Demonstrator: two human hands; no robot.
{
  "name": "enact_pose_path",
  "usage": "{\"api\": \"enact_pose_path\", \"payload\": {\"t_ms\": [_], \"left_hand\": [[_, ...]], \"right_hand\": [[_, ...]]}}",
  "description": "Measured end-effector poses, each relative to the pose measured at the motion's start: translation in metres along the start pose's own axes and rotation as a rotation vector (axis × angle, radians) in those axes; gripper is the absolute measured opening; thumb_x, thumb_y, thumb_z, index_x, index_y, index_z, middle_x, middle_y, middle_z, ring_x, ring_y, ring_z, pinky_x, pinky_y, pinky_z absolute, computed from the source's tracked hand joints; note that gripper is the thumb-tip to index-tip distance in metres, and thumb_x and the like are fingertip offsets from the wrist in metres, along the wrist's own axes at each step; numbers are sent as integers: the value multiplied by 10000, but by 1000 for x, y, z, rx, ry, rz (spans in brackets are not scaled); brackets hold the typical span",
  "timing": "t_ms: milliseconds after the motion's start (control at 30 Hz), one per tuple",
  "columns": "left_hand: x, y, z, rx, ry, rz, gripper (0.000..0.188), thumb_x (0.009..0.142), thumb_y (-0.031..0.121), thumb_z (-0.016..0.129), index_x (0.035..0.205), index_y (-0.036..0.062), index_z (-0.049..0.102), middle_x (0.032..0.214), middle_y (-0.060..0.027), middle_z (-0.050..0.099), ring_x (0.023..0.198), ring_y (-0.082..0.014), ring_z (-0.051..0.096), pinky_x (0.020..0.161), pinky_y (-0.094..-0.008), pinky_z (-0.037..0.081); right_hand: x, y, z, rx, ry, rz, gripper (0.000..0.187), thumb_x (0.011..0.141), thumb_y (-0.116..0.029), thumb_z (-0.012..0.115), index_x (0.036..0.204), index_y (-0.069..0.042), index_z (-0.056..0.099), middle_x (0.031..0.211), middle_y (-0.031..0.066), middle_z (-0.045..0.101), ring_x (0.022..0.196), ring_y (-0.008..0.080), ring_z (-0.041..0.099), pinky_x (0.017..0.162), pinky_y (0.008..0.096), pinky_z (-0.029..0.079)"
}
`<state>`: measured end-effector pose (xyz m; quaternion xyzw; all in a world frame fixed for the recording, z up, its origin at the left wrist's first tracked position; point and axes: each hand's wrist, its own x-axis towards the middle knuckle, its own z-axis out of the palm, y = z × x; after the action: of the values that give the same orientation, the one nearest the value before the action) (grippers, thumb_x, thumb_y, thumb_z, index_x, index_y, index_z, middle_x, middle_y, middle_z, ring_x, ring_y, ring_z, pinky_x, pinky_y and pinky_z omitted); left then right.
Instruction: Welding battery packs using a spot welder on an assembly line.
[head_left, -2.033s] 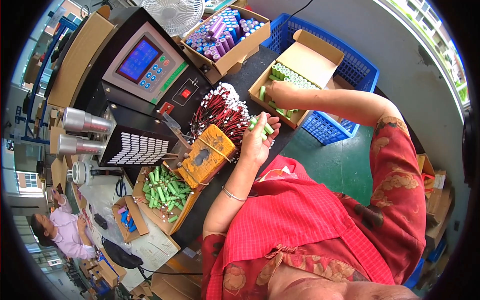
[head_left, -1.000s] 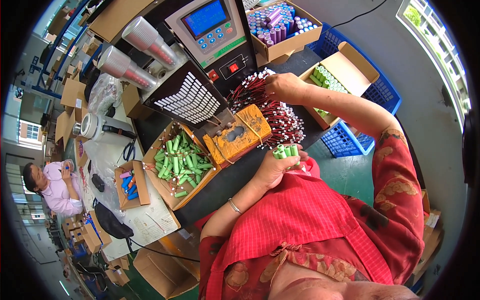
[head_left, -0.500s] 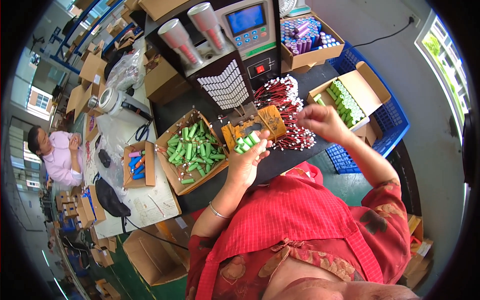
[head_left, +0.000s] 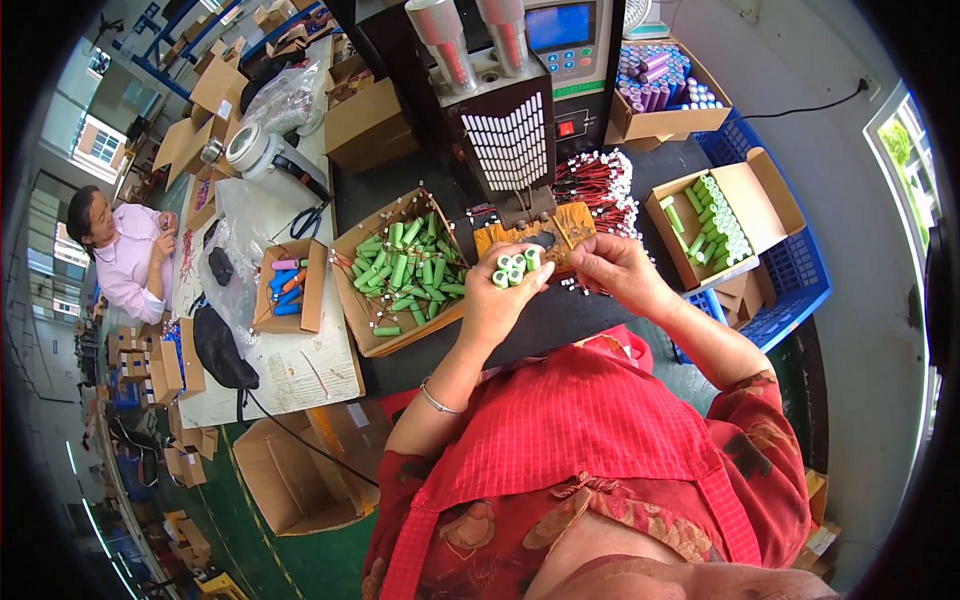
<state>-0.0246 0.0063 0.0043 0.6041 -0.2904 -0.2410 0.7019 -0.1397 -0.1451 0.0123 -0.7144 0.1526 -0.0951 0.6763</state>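
Several green cylindrical battery cells [head_left: 514, 268] are bunched in my left hand [head_left: 497, 300], their pale ends facing up. My right hand [head_left: 618, 270] is beside them, thumb and fingers pinched together at the right end of the worn orange-yellow block [head_left: 576, 220]. Anything in that pinch is too small to make out. The block sits under the two thin rods of a bench machine [head_left: 505, 140] with a blue screen. Behind my right hand lies a heap of red and black wire leads [head_left: 600, 190] with white connectors.
On the left, an open carton [head_left: 362, 340] holds green cells with leads. A smaller box [head_left: 318, 290] has blue and orange cells. To the right are a box of green cells [head_left: 715, 222] and a blue crate [head_left: 800, 290]. A co-worker [head_left: 128, 245] sits far left.
My right hand has come left and down from beside the green cell box to the orange-yellow block. My left hand has turned the cells more end-up. The whole view has shifted.
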Motion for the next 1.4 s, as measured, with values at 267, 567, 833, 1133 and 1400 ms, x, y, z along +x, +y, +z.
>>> {"api": "enact_pose_path", "payload": {"t_ms": [267,567,833,1133,1400], "left_hand": [[27,-10,-7,678,61,358,199,669,124,718,828,49,625,708,-93,588,652,-273,593,587,-345,473],[35,-10,-6,712,64,274,227,689,104,721,892,46,639,727,-101,640,650,-213,634,593,-306,485],[26,6,-9,783,-35,15,227,713,85,715,901,-12,633,780,-87,655,697,-131,627,625,-255,486],[17,9,-37,-457,-219,-424,306,728,11,699,1007,28,574,952,-106,640,621,-25,519,462,-141,364],[27,-22,-17,394,33,150,167,737,104,706,826,5,604,704,-82,637,611,-109,597,550,-266,467]], "right_hand": [[30,-14,1,-53,-88,84,263,892,-263,541,783,-26,571,621,-10,540,561,51,499,513,201,409],[45,-17,2,-78,-113,131,265,890,-264,536,768,-30,562,623,-13,530,539,51,499,487,198,406],[25,-13,-12,302,-250,299,224,865,-175,580,1009,-5,561,694,24,589,599,85,571,545,200,460],[7,-12,-8,301,-108,290,182,837,-145,616,967,-19,599,718,44,629,611,90,586,543,199,461],[26,-9,2,-98,-19,57,182,864,-203,591,841,-24,614,635,-23,551,560,19,466,482,188,371]]}}
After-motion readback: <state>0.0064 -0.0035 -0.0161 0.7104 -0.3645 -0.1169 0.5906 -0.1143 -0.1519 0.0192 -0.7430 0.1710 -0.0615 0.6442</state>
